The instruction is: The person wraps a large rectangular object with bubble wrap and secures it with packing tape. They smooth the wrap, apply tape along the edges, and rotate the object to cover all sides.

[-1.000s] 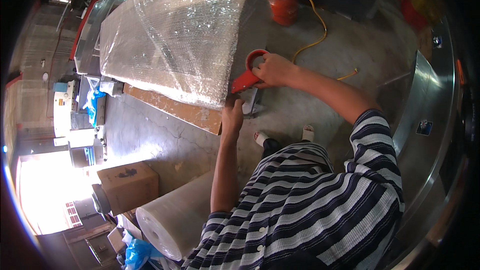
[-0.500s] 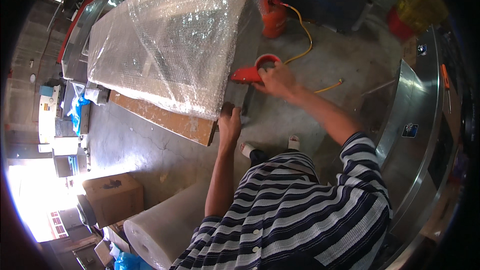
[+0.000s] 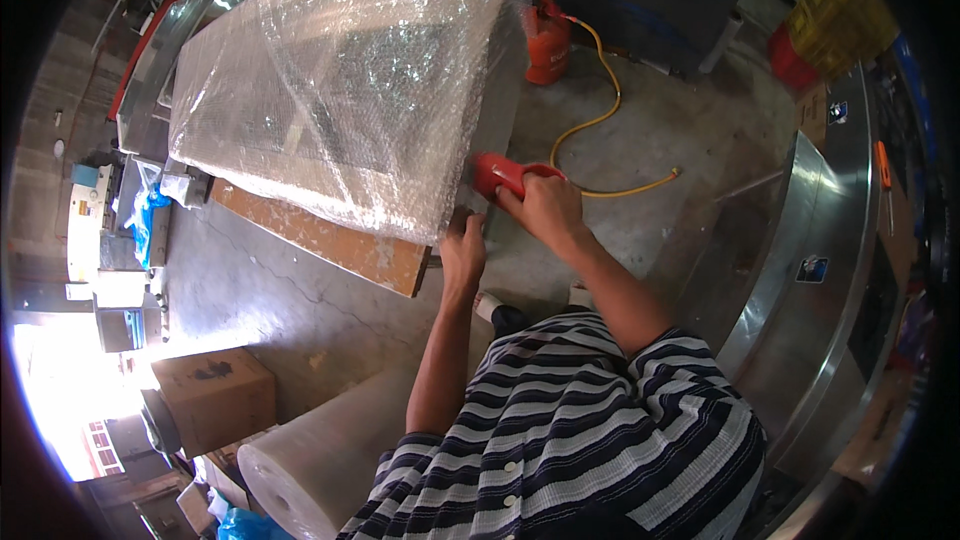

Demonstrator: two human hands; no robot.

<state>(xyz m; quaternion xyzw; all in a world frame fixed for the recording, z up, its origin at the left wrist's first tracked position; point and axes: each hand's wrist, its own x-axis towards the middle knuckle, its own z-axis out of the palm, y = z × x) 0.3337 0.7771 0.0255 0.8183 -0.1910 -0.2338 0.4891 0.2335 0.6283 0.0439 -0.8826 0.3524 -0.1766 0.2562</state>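
Note:
A large flat piece wrapped in clear bubble wrap (image 3: 330, 90) lies on a worn wooden board (image 3: 310, 240). My left hand (image 3: 463, 252) is at its near right corner, fingers curled in against the edge of the wrap; the fingertips are partly hidden. In my right hand (image 3: 550, 210) is a red tape dispenser (image 3: 498, 176), gripped by its body. The dispenser's front end is close to the right side of the wrapped piece, just above my left hand, and slightly blurred.
An orange gas cylinder (image 3: 546, 40) with a yellow hose (image 3: 612, 90) stands on the floor beyond. To the right is a stainless steel counter (image 3: 770, 250) bearing an orange-handled screwdriver (image 3: 883, 165). A bubble wrap roll (image 3: 320, 460) and a cardboard box (image 3: 215, 400) are at lower left.
My right hand has brought the tape dispenser down and nearer to my left hand, turning it as it moved. My left hand stays at the corner.

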